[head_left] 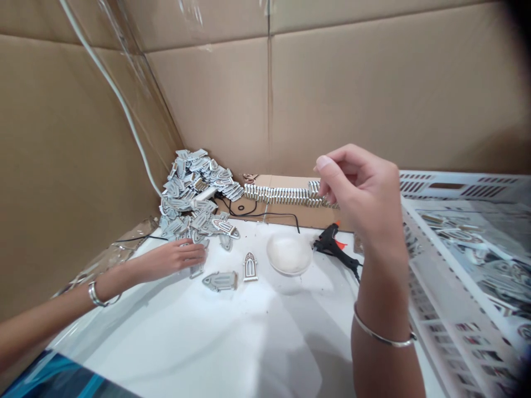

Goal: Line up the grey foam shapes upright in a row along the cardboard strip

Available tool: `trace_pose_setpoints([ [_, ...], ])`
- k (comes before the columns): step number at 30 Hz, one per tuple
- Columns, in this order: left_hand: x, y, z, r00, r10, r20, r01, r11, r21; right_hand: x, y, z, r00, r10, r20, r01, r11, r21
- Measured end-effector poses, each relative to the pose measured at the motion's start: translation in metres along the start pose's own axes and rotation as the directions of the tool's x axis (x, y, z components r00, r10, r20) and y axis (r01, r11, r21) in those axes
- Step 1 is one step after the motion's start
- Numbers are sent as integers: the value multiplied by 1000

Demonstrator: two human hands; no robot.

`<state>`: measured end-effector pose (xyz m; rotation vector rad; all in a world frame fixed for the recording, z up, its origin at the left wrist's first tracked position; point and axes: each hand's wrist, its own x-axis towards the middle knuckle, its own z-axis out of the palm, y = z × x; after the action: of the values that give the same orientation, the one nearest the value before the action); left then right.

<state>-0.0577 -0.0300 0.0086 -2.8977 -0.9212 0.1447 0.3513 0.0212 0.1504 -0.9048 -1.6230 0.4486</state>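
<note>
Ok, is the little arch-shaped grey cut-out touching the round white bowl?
Apart. The head view shows white table surface between the arched grey-and-white cut-out and the shallow round white bowl.

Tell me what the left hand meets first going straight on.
The left hand would probably meet the small grey cutout piece just past its fingertips, at the edge of the pile, though depth is unclear.

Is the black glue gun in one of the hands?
No, the glue gun lies beside a white bowl on the table, held by neither the left hand nor the right hand.
</note>
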Motion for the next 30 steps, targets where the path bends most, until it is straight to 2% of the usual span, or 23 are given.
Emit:
trace_pose_setpoints([
  [3, -6, -3, -2, 999, -30, 28, 32, 998, -46, 0, 0, 0, 1000, -13, -16, 13, 1000, 7],
  [6, -13, -2, -5, 986, -158, 48, 161, 984, -80, 0, -1, 0, 1000, -11, -5, 11, 1000, 9],
  [9, -10, 8, -17, 945, -325, 24, 325, 938, -119, 1, -1, 1, 1000, -7, 15, 6, 1000, 9],
  [11, 2, 22, -30, 918, -396, 15, 393, 905, -164, 1, -1, 3, 1000, -12, 18, 12, 1000, 12],
  [15, 36, 56, -55, 925, -376, 46, 375, 894, -244, 0, -1, 5, 1000, -8, 26, 8, 1000, 7],
  [18, 55, 72, -62, 934, -347, 87, 358, 894, -269, 0, -2, 4, 999, -1, 34, 1, 1000, 8],
  [24, 62, 79, -57, 916, -367, 162, 399, 869, -291, 0, -2, 3, 1000, -12, 27, 12, 1000, -5],
  [30, 62, 79, -50, 920, -358, 162, 390, 881, -267, 0, -3, 4, 999, -13, 35, 13, 1000, -5],
])
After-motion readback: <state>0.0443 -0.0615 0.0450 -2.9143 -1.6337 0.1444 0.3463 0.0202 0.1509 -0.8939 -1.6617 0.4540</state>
